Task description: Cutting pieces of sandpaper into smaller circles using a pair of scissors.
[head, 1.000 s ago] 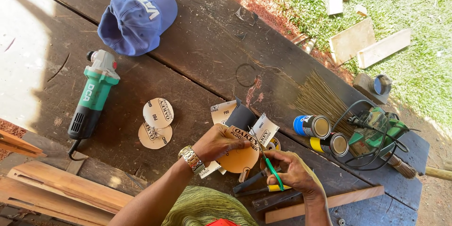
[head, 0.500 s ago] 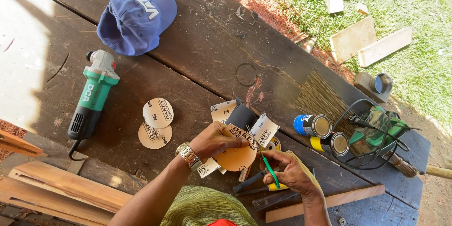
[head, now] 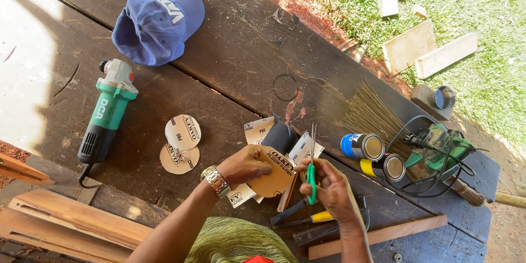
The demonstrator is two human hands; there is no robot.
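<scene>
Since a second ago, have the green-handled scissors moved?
Yes. In the right hand, the scissors have swung upright, blades now pointing toward the folded sandpaper sheets on the table instead of slanting beside the yellow-handled tool.

Hard sunlight is washing out the table (head: 33,76) toward nine o'clock, blowing its planks to near white, and is brightening the grass (head: 471,0) at one o'clock. The middle is lying in even shade, where colours are staying rich and edges crisp. Straight boards are bowing slightly toward the corners. Nothing is showing motion blur.
</scene>
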